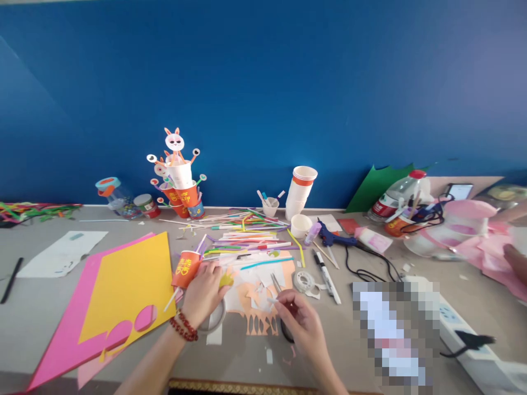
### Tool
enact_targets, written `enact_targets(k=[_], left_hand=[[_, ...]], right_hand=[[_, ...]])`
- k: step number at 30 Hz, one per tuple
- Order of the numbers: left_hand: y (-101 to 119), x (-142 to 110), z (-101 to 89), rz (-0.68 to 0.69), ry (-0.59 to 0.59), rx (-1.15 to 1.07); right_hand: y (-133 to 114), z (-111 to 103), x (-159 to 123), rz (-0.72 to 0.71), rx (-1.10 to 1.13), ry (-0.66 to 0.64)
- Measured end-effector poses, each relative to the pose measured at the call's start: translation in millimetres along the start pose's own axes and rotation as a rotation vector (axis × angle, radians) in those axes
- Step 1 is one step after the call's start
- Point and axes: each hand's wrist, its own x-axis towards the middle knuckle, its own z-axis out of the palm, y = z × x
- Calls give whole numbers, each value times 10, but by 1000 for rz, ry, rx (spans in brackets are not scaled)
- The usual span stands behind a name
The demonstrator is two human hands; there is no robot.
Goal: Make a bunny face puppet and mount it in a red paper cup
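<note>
My left hand (pixel 205 292), with a red bead bracelet at the wrist, is curled against the right side of a red-orange paper cup (pixel 186 270) with gold characters. The cup leans slightly, and straws stick out from it. A small yellow piece (pixel 226 278) shows beside my left fingers; whether they touch it is unclear. Between thumb and fingertips, my right hand (pixel 303 322) pinches a small white strip (pixel 272 300). Scissors (pixel 276 282) show their blades just above that hand. Under and between both hands lie cut peach paper (pixel 261 323) and white scraps.
Yellow card (pixel 132 280) over pink card lies at left. Behind are straws (pixel 251 236), decorated cups (pixel 180 174) and stacked white cups (pixel 300 192). To the right are a tape roll (pixel 303 280), a marker (pixel 327 278), a blue glue gun (pixel 335 237), a power strip (pixel 461 334) and another person's hand (pixel 514 260).
</note>
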Motion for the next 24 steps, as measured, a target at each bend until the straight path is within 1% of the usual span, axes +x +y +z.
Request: enact_targets(k=[4, 7, 10, 14, 17, 20, 24], left_hand=[[-43, -19, -2, -21, 44, -118], [-37, -38, -28, -37, 66, -256], [21, -65, -92, -42, 50, -491], [183, -107, -207, -59, 18, -879], [309, -132, -262, -100, 15, -1061], [392, -152, -281, -120, 15, -1142], [443, -177, -293, -119, 6, -1166]], right_hand=[[-13, 50, 11, -2, 6, -24], [-63, 105, 24, -19, 8, -57], [-100, 159, 33, -30, 10, -55], [-106, 235, 46, 0, 74, -62], [-111, 284, 75, 7, 115, -56], [-132, 324, 122, -10, 135, -71], [-168, 372, 163, 2, 134, -104]])
